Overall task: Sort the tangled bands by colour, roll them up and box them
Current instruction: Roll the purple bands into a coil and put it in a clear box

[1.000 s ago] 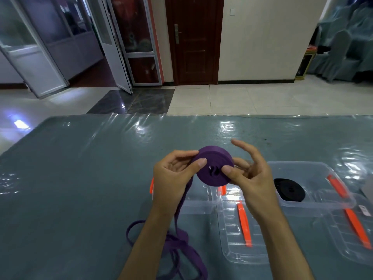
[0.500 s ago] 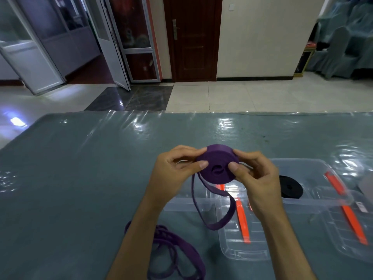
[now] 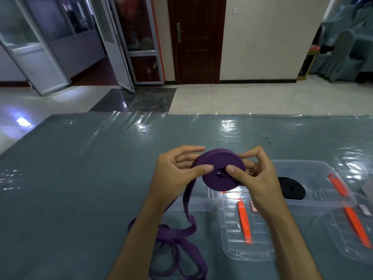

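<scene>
More of the purple band (image 3: 221, 170) had been wound on since half a second earlier, and the hanging loop was drawn taut toward the slack heaped on the counter (image 3: 80, 178). The roll was pinched above the clear box (image 3: 314, 205) by the fingers of the left hand (image 3: 177, 174) and right hand (image 3: 256, 176). Rolling was judged unfinished; a black roll (image 3: 290, 187) was already boxed.

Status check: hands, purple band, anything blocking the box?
Left hand and right hand both grip purple roll. Loose tail unrolled on table. Black roll boxed; nothing blocking.
</scene>
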Demonstrator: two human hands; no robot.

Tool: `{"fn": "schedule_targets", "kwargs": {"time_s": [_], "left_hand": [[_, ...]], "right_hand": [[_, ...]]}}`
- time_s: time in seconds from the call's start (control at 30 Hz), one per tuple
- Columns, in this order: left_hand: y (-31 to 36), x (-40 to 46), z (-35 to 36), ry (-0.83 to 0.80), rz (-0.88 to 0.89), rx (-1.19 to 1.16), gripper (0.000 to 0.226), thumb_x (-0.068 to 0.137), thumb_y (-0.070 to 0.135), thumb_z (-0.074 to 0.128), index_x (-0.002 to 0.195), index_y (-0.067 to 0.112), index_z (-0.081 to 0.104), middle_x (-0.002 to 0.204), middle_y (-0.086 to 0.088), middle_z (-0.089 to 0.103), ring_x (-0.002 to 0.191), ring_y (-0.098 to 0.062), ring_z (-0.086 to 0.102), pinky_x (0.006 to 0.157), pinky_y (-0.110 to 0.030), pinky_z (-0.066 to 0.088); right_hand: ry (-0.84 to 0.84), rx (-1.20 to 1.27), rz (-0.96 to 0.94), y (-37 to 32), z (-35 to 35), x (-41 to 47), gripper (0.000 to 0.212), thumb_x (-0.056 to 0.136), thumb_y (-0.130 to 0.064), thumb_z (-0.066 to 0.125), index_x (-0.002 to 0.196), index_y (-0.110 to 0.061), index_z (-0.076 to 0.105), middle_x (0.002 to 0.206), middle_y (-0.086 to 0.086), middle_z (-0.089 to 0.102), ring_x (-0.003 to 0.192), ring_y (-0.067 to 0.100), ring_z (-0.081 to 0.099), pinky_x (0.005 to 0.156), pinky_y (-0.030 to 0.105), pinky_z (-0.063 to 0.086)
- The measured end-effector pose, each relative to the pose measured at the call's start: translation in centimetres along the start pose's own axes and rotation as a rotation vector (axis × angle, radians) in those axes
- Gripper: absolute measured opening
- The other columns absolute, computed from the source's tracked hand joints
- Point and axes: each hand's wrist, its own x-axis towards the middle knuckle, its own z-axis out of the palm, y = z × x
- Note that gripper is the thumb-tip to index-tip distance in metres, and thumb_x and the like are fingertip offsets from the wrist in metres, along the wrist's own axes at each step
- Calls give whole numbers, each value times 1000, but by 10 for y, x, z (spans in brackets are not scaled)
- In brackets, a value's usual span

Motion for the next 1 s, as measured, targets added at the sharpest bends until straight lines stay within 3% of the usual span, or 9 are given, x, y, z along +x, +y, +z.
{"fn": "schedule_targets", "kwargs": {"time_s": [0.13, 0.23, 0.33, 0.47, 0.6, 0.73, 0.87, 0.93, 1.0], "left_hand": [[0, -7, 7, -9, 38, -100, 29, 82, 13, 91, 106, 25, 80, 113, -3, 80, 105, -23, 78, 90, -30, 62], [5, -6, 6, -22, 73, -93, 31, 82, 10, 88, 108, 26, 82, 108, -2, 80, 103, -15, 77, 88, -22, 60], [7, -5, 5, 45, 82, -28, 31, 74, 20, 96, 99, 31, 82, 100, 1, 82, 94, -15, 79, 84, -22, 61], [6, -12, 7, -3, 57, -115, 26, 82, 15, 91, 102, 28, 81, 108, -3, 81, 102, -19, 78, 88, -22, 60], [8, -18, 2, -149, 50, -69, 43, 85, 10, 85, 124, 27, 78, 116, -1, 75, 110, -18, 73, 97, -29, 59], [13, -22, 1, -9, 70, 27, 47, 73, 27, 96, 113, 42, 76, 109, 3, 80, 100, -16, 77, 86, -27, 62], [12, -29, -1, -24, 23, -14, 28, 78, 36, 91, 102, 32, 77, 115, 1, 80, 107, -22, 77, 92, -34, 61], [10, -33, -7, -103, -25, 25, 34, 83, 39, 87, 114, 33, 78, 120, 3, 79, 113, -21, 75, 100, -39, 59], [10, -38, -10, -131, -31, 48, 38, 84, 36, 87, 120, 35, 79, 119, 4, 79, 111, -18, 75, 99, -33, 59]], "right_hand": [[4, 28, -91, -3, 1, -4, 57, 80, -25, 89, 132, -32, 67, 107, 12, 80, 100, 29, 78, 82, 33, 64], [71, 56, -115, -1, 7, -7, 33, 79, -17, 86, 107, -31, 75, 107, 7, 80, 98, 22, 78, 79, 29, 64], [-34, -7, -20, -1, 7, -10, 31, 78, -11, 87, 91, -19, 61, 96, 10, 79, 83, 25, 78, 68, 33, 65], [-34, -1, -37, -5, 10, -17, 41, 79, -11, 84, 115, -23, 71, 101, 14, 80, 85, 29, 79, 70, 35, 65], [64, 10, -117, -9, 10, -25, 29, 79, -11, 82, 104, -26, 77, 104, 8, 81, 94, 22, 79, 76, 26, 63], [-89, -60, 62, -11, 3, -33, 40, 76, -17, 86, 105, -27, 59, 99, 15, 81, 86, 38, 79, 67, 36, 66], [-48, -65, -4, -7, 12, -46, 63, 81, -16, 84, 137, -37, 62, 107, 8, 80, 94, 29, 79, 72, 33, 65], [24, -27, -50, -3, 18, -53, 55, 83, -15, 82, 133, -34, 67, 111, 6, 80, 97, 25, 79, 73, 29, 64], [60, -14, -36, 1, 19, -58, 48, 81, -14, 83, 124, -30, 68, 110, 7, 80, 95, 27, 79, 72, 30, 65]]}}
